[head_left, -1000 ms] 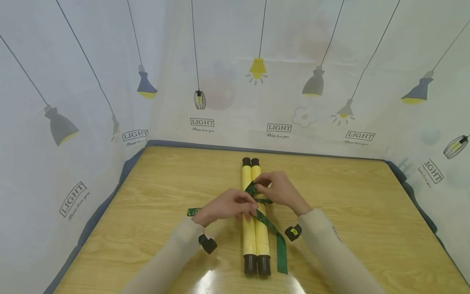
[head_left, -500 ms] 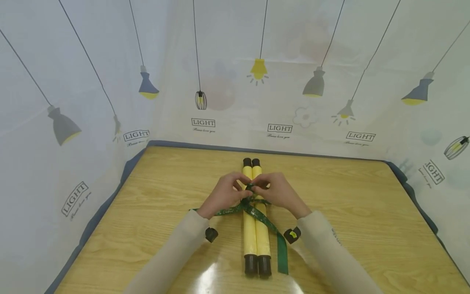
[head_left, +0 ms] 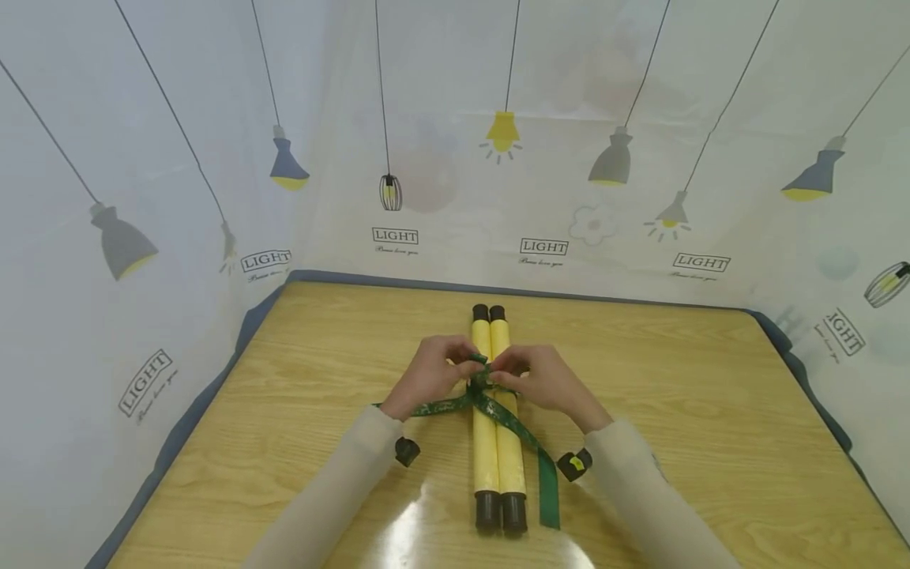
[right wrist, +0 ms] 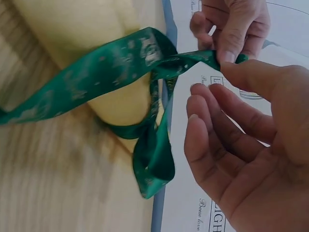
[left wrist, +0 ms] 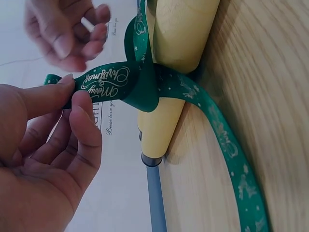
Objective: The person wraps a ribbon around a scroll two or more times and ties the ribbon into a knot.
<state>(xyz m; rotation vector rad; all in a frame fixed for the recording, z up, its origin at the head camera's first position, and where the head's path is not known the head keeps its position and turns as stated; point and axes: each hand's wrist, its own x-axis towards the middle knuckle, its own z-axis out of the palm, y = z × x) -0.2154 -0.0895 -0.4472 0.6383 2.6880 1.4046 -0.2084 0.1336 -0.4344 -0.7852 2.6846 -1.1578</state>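
Two yellow rods with black end caps [head_left: 486, 466] lie side by side on the table, pointing away from me. A green ribbon printed with white "Merry Christmas" lettering [left wrist: 111, 79] wraps around their middle, one tail running left and the other [head_left: 549, 490] trailing down to the right. My left hand [head_left: 429, 373] pinches a folded piece of the ribbon between thumb and index finger, raised above the rods. Close beside it, my right hand [head_left: 547, 381] has its fingers loosely bent and apart, holding nothing. A ribbon loop [right wrist: 155, 166] stands out from the wrap in the right wrist view.
The wood-grain table [head_left: 320, 348] has a blue-grey border along its back and sides. White sheeting printed with hanging lamps [head_left: 455, 158] rises around it. Black wrist cameras [head_left: 407, 451] sit below both cuffs.
My left hand moved up from the crossing ribbon to the raised fold and pinches it. My right hand, earlier pinching the ribbon, has let go and shifted slightly right and down.
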